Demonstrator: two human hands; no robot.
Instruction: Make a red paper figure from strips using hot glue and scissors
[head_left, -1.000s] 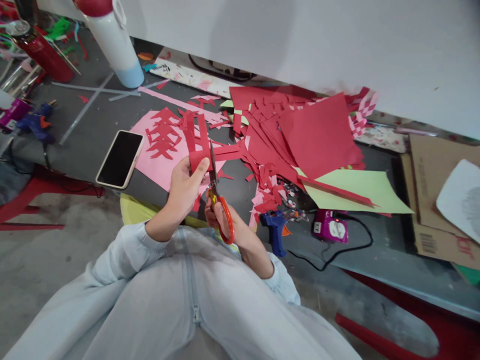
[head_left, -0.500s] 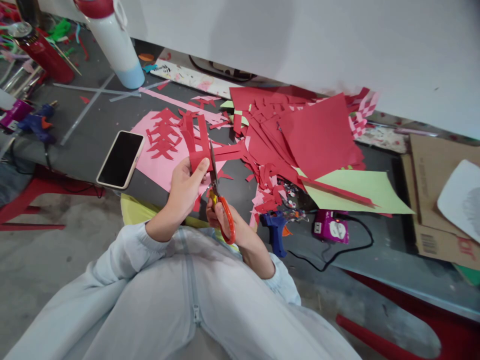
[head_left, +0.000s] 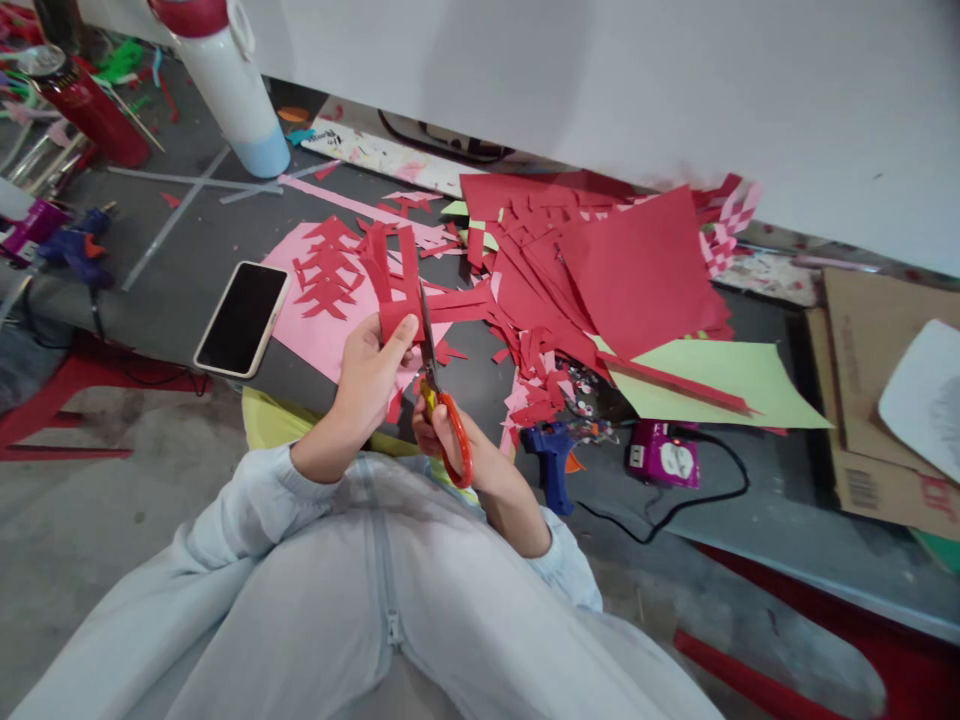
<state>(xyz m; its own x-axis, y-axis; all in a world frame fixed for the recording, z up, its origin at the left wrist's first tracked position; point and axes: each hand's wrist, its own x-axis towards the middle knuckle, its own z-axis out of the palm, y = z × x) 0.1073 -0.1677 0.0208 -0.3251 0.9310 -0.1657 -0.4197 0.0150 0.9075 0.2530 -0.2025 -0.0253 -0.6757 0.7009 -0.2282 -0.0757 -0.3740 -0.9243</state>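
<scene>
Between the thumb and fingers of my left hand is a folded piece of red paper, with cut strips reaching away from it. My right hand grips orange-handled scissors, fingers in the loops. Their blades lie along the right edge of the held paper, pointing away from me; I cannot tell how far apart they are. Behind my left hand, red zigzag cut-outs rest on a pink sheet. Red paper scraps are heaped to the right of the scissors.
A phone lies to the left, with a white bottle behind it. Red sheets are stacked at right over a light green sheet. A blue glue gun and a corded purple box sit near the front edge.
Hardly anything differs. Both hands, the red paper and the scissors keep nearly the same place; the whole view has shifted very slightly.
</scene>
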